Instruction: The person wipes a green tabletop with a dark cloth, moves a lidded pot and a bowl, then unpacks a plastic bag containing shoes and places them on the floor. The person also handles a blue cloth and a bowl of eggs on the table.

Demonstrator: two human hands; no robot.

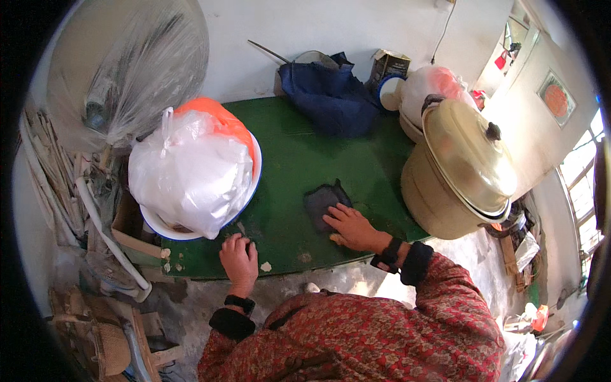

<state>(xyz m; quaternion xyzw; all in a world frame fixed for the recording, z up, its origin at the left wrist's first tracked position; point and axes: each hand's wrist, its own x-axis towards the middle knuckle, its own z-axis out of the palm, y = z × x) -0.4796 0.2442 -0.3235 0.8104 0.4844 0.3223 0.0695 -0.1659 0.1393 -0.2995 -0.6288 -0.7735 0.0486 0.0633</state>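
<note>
My right hand [353,229] lies palm down on a dark cloth [320,203], its fingers spread over the cloth's lower right part. The cloth is flat on a green tabletop [296,162], with one corner turned up. At the table's near edge rests my left hand [240,260], fingers loosely bent and nothing visible in it. Just beyond the left hand stands a white enamel basin [167,232] with a blue rim. A knotted white plastic bag [191,167] fills the basin, and an orange bag [210,112] shows behind it.
A large lidded metal pot [437,191] stands at the table's right edge. Behind it are another plastic bag [425,90], a white enamel cup [391,93] and a dark box [389,67]. Dark blue fabric [324,95] lies by the wall. A plastic-wrapped bundle [138,81] rises at left.
</note>
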